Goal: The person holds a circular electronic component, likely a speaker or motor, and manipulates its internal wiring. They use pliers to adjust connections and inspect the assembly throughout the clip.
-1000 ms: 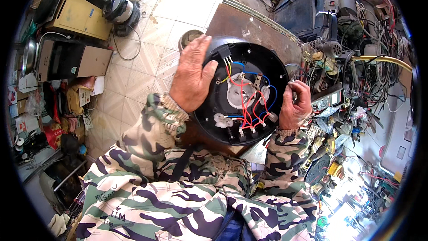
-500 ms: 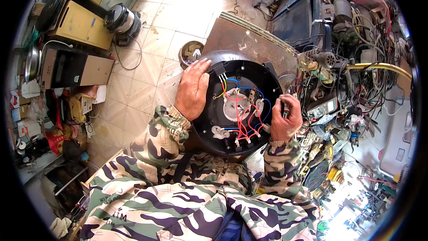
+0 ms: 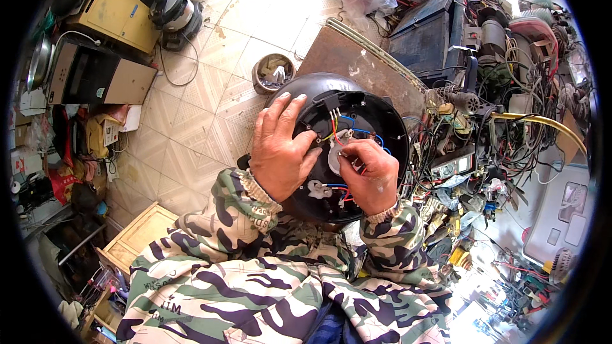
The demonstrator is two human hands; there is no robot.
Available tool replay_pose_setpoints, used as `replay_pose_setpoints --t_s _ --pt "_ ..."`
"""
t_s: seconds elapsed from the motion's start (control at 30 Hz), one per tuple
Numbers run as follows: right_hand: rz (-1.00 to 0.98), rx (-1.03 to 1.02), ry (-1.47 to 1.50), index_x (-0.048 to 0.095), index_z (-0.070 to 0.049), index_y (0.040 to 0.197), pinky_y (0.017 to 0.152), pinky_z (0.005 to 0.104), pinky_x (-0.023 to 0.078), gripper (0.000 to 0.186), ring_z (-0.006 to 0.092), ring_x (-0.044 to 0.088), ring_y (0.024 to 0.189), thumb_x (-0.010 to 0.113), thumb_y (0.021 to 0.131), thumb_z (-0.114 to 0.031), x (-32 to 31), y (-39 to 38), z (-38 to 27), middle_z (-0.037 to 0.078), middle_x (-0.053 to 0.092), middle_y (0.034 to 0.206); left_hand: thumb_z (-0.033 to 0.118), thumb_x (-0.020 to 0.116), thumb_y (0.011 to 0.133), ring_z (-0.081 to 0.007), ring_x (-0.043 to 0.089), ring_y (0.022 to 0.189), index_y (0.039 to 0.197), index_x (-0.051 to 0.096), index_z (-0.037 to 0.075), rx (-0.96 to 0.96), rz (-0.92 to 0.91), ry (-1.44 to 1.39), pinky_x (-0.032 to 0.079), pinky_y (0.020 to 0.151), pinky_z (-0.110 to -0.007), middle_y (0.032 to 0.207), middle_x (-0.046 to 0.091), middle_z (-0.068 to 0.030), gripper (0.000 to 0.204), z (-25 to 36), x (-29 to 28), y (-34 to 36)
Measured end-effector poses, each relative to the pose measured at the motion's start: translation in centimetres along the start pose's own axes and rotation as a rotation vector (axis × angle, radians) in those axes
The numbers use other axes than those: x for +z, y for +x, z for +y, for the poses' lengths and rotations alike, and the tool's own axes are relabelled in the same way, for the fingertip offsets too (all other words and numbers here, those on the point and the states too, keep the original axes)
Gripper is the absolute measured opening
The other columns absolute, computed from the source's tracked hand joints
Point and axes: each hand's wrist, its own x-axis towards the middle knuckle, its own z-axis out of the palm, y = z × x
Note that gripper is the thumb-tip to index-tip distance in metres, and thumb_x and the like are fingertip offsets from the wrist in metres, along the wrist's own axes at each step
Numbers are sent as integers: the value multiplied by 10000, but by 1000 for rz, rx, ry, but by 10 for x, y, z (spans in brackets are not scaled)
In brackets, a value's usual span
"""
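In front of me lies a black round appliance housing (image 3: 377, 112), its inside turned up and full of red, blue and yellow-green wires. A pale round disc (image 3: 333, 160) sits at its middle, partly covered by my right hand. My left hand (image 3: 280, 153) rests over the left rim with fingers spread, thumb and a fingertip reaching over the inside. Above the disc, my right hand (image 3: 371, 175) is closed in a pinch among the red wires; what its fingertips hold is hidden. Lower left inside the housing is a whitish fitting (image 3: 319, 188) with wires.
A rusty brown board (image 3: 347, 48) lies beyond the housing, with a small round bin (image 3: 273, 73) beside it. Tangled cables, tools and a multimeter (image 3: 454, 167) crowd the right side. At far left, a pressure cooker (image 3: 172, 9) stands near a yellow cabinet (image 3: 121, 16).
My right hand has left the right rim and moved inward over the disc, closing in a pinch. My left hand has spread its fingers, reaching inward over the rim.
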Motion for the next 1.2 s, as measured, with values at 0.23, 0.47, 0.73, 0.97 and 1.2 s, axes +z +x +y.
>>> replay_pose_setpoints --t_s 0.23,0.47,0.73,0.97,1.2 --pt "6 42 -17 740 -11 1006 716 348 597 188 291 745 807 792 828 18 0 -17 5 138 737 991 150 875 759 -422 455 1470 952 819 68 25 -23 17 367 1205 -538 1549 554 -199 217 -5 13 4" --pt "36 37 31 737 -6 996 718 349 598 184 290 743 810 787 822 30 5 -27 17 141 730 971 149 861 782 -397 488 1462 949 825 90 47 20 -3 351 1207 -545 1526 583 -188 181 -6 19 3" --pt "38 15 50 731 -2 992 735 369 592 185 315 735 822 783 819 41 2 -28 18 149 726 967 192 841 822 -371 483 1476 986 837 146 0 -37 72 315 1222 -583 1575 551 -150 170 -4 21 3" --pt "49 -44 38 729 -1 994 744 377 592 194 328 733 850 790 815 41 1 -12 4 158 735 973 205 790 871 -346 481 1481 1033 833 163 30 -44 181 316 1215 -601 1612 517 -140 173 1 24 1" --pt "43 -20 24 738 -2 983 752 379 595 185 338 733 868 797 811 31 2 -12 0 165 741 983 208 736 894 -310 475 1484 1065 820 193 19 -59 275 319 1207 -615 1637 490 -122 191 2 27 2"
